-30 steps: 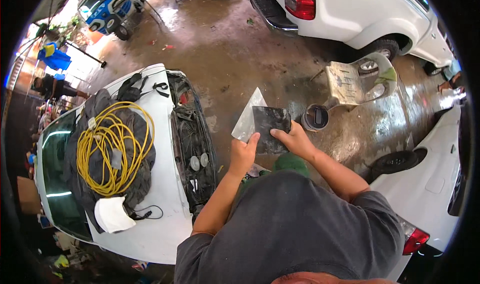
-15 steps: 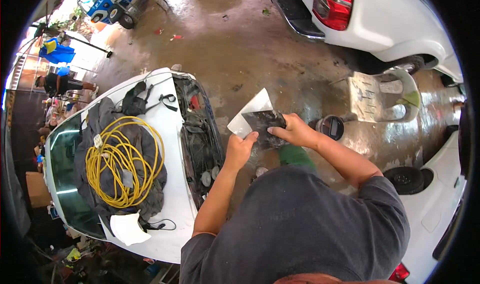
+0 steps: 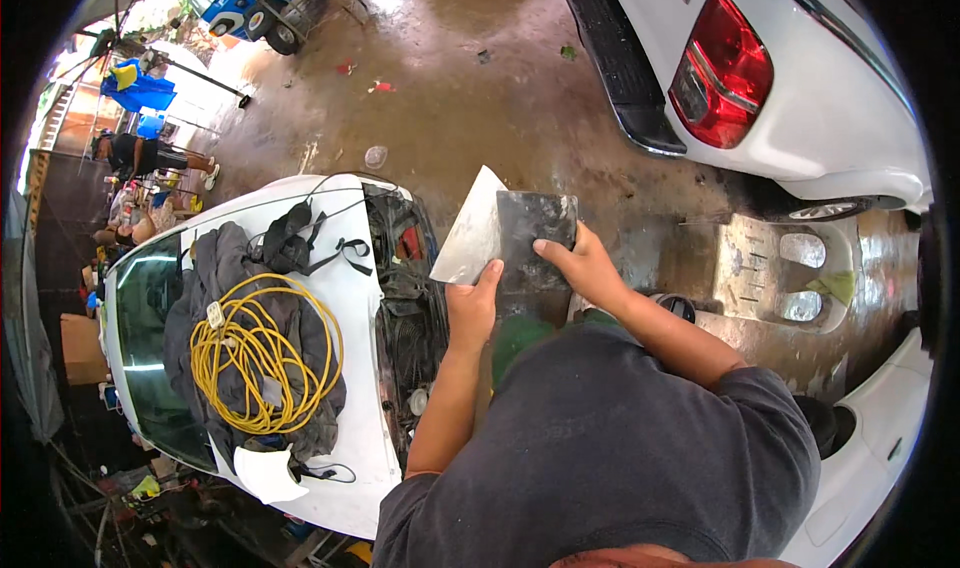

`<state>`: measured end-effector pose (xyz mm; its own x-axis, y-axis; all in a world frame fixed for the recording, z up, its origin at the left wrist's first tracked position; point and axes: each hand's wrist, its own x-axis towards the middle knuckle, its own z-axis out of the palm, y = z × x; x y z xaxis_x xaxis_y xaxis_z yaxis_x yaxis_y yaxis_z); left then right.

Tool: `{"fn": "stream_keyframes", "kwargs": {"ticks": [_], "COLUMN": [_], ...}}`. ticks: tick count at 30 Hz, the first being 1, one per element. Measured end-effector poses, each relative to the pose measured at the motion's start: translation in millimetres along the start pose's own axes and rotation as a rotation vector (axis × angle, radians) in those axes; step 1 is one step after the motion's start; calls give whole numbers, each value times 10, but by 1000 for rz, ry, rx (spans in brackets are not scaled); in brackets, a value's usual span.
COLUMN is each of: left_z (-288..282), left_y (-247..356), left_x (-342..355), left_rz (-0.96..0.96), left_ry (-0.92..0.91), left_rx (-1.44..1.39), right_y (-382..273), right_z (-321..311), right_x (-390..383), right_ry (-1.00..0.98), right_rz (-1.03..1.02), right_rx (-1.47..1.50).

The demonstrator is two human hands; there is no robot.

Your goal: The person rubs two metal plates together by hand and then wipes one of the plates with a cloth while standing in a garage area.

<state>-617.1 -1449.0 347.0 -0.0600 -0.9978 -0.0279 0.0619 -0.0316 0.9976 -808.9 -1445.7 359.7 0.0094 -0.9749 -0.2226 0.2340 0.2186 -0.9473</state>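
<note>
Both hands hold a sheet of sandpaper (image 3: 538,233) in front of my body. Its right part shows a black face, worn grey in patches. The left part shows a pale grey-white face that slants away to a corner. My left hand (image 3: 472,306) pinches the lower edge near where pale and black meet, thumb up on the front. On the right side, my right hand (image 3: 590,270) grips the black part, its thumb pressed on the face and the other fingers hidden behind.
To the left stands a white car (image 3: 350,368) with a yellow coiled cord (image 3: 265,358) and dark cloth on it. A white pickup (image 3: 800,98) is at upper right. A plastic chair (image 3: 745,268) and dark-rimmed bucket (image 3: 675,306) stand at right on the wet floor (image 3: 470,88).
The sandpaper is spread flatter and held more upright, with more of its black face showing. My hands are farther apart. The whole view has shifted.
</note>
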Motion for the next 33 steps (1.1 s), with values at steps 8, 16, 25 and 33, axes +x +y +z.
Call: {"fn": "stream_keyframes", "kwargs": {"ticks": [8, 16, 25, 33], "left_z": [-24, -626, -1573, -2089], "left_y": [-112, -384, -340, 94], "left_x": [935, 2314, 3550, 3992], "left_rz": [22, -302, -428, -160], "left_ry": [-68, -290, -178, 6], "left_rx": [54, 118, -579, -1032], "right_y": [92, -184, -331, -325], "right_z": [119, 312, 1196, 1960], "right_x": [908, 2223, 3644, 4446], "right_ry": [-24, -173, -212, 2], "right_rz": [-103, -91, 43, 388], "right_rx": [-102, -406, -375, 327]}}
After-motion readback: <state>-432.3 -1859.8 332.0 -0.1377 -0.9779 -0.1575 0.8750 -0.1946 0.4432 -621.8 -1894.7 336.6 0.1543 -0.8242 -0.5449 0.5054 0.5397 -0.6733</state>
